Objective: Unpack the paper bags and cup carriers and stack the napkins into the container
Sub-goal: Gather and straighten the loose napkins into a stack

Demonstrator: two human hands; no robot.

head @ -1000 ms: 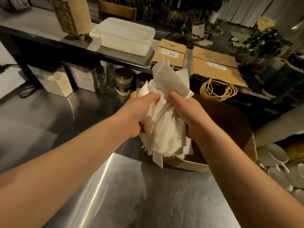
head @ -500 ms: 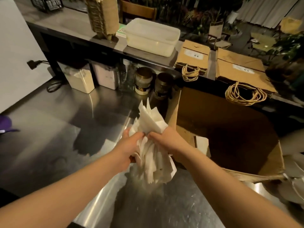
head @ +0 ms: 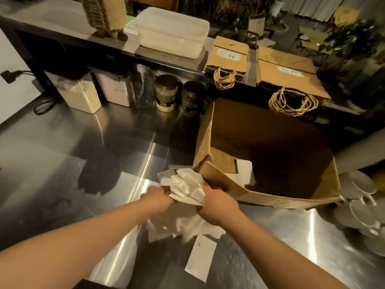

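Head view: the left hand [head: 160, 198] and the right hand [head: 216, 205] each grip one side of a loose bundle of napkins [head: 185, 188], fingers curled into the paper, holding it low over the steel counter [head: 83, 163] just beside the near corner of the open cardboard box [head: 260, 197] (probably to square the uneven sheets before stacking). Several napkins lie on the counter under the hands, and more remain inside the box. The container [head: 173, 34] stands well apart on the raised shelf, beside the flattened paper bags [head: 231, 57]; no napkins can be made out in it.
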